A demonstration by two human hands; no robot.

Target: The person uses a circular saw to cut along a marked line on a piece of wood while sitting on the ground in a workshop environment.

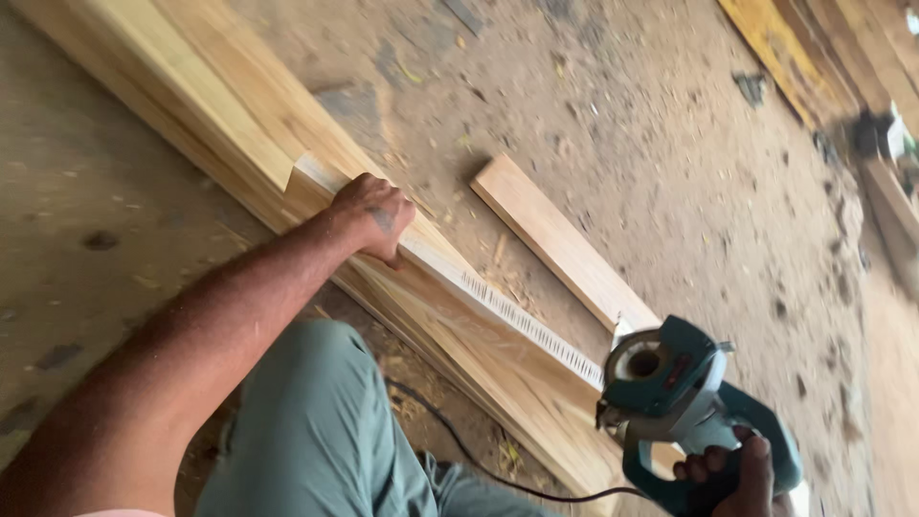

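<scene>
The left hand (375, 222) was closed over the upper end of a long, pale, freshly sawn wooden plank (450, 287), fingers curled over its far edge and pressing it down. The right hand (732, 469), at the lower right of the view, was wrapped around the rear handle of a teal handheld circular saw (684, 402), whose round blade guard sat just beside the lower end of the plank. A row of fine, evenly spaced saw marks (536, 330) ran along the plank's pale edge between the two hands.

A thin black power cord (479, 460) trailed from the saw across the floor, passing beside the person's knee in grey-green trousers (316, 431). Just beyond the plank lay a short flat wooden offcut (560, 239), roughly parallel to it and apart from it. The plank rested on a stack of long yellowish boards (191, 86) that ran off toward the upper left. More timber (814, 57) lay at the upper right, well apart from the hands.

Everything lay on a dusty brown dirt floor (651, 124) scattered with chips and sawdust.

The plank's long axis ran diagonally, from the upper left near the left hand down to the lower right at the saw.
</scene>
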